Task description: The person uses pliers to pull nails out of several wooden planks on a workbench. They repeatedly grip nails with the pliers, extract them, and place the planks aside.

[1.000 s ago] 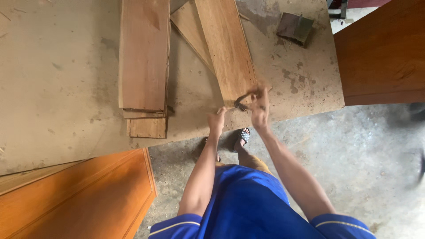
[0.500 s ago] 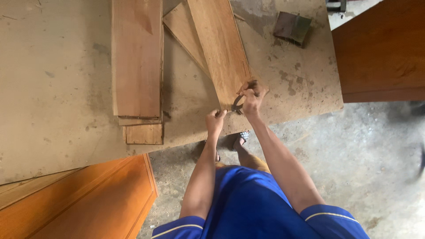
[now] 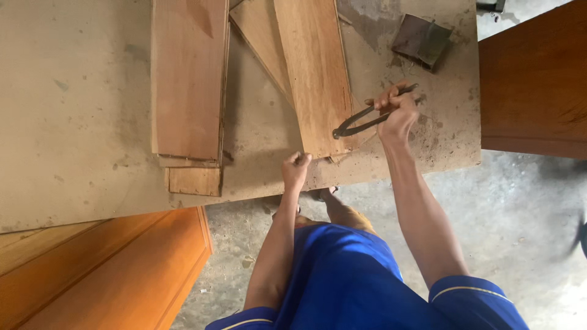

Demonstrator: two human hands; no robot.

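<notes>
Dusty desk [image 3: 73,122] over concrete floor | slanted wooden plank [image 3: 315,73] laid on desk | dark pincers [image 3: 361,122] gripped by right hand [image 3: 397,110], head resting at plank's near end | left hand [image 3: 296,170] clenched into a fist just below plank's near end, contents unclear | plank stack [image 3: 186,79] left of plank

No packages, labels, signs or screens show anywhere in the view.
</notes>
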